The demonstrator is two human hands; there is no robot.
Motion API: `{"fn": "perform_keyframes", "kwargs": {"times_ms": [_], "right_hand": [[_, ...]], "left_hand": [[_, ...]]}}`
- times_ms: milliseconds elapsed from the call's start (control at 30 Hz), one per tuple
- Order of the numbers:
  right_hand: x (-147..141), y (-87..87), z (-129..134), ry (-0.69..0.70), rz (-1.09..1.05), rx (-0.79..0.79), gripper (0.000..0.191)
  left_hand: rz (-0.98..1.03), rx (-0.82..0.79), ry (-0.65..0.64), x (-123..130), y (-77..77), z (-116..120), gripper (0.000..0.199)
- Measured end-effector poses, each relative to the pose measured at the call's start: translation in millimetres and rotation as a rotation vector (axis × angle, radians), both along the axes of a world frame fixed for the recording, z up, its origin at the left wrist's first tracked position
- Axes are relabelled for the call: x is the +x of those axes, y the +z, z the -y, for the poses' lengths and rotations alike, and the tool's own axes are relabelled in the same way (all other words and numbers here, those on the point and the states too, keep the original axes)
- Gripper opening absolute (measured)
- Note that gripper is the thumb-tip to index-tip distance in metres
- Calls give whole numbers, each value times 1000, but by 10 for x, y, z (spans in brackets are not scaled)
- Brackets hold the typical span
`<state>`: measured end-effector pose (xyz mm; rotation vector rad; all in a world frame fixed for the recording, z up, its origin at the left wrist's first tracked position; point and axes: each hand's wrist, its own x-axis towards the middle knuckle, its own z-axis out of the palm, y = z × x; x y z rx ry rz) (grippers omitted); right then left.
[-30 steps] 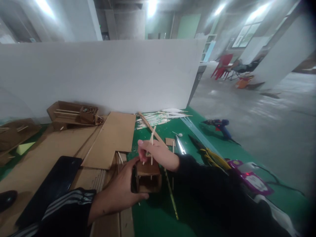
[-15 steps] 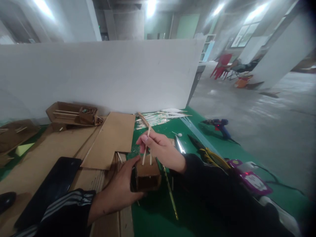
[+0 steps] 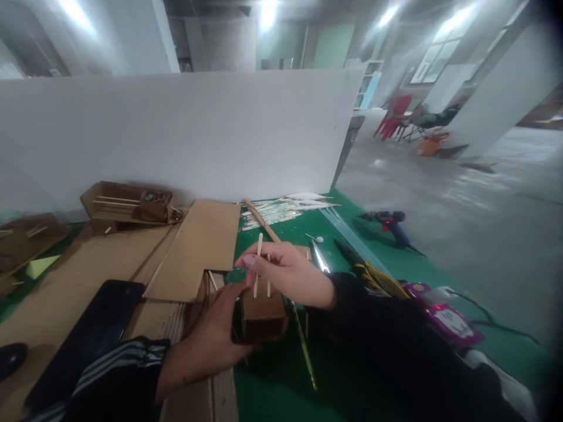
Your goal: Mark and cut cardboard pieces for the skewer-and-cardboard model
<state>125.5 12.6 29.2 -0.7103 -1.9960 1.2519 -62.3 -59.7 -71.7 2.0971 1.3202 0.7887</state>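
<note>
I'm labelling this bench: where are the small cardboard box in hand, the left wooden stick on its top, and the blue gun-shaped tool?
Small cardboard box (image 3: pixel 264 309): head view, top face.
Left wooden stick (image 3: pixel 260 242): head view, upper end.
Blue gun-shaped tool (image 3: pixel 397 232): head view, handle.

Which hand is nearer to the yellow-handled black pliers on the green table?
The right hand: it is at the thin pale wooden sticks, left of the pliers. The left hand is farther left, holding the side of the small brown cardboard box.

One head-worn camera looks forward and down over the nearby green tabletop (image 3: pixel 272 387).
</note>
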Motion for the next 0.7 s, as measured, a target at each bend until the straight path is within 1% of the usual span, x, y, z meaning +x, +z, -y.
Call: {"fn": "perform_keyframes", "kwargs": {"times_ms": [200,267,333,400,467,533,567,633,700], "right_hand": [[35,86,18,54,117,-33,30],[45,102,5,57,138,-28,28],[50,111,-8,50,129,-42,24],[41,107,-11,57,92,-116,20],[18,86,-2,86,10,-253,17],[-13,46,11,111,-83,-389,21],[-28,23,18,114,-125,-431,24],[-51,-19,30,111,-189,-467,31],[-61,-40,43,103,-239,-462,35]], "left_hand": [[-28,27,-54,-2,30,-5,77],[-38,18,-37,3,27,1,76],[-25,3,-2,9,9,13,80],[26,-16,32,17,-26,23,83],[104,-31,49,26,-64,20,83],[171,-18,50,29,-92,4,81],[183,0,43,26,-101,-7,81],[163,40,27,5,-115,-32,84],[117,72,9,-30,-135,-51,86]]}}
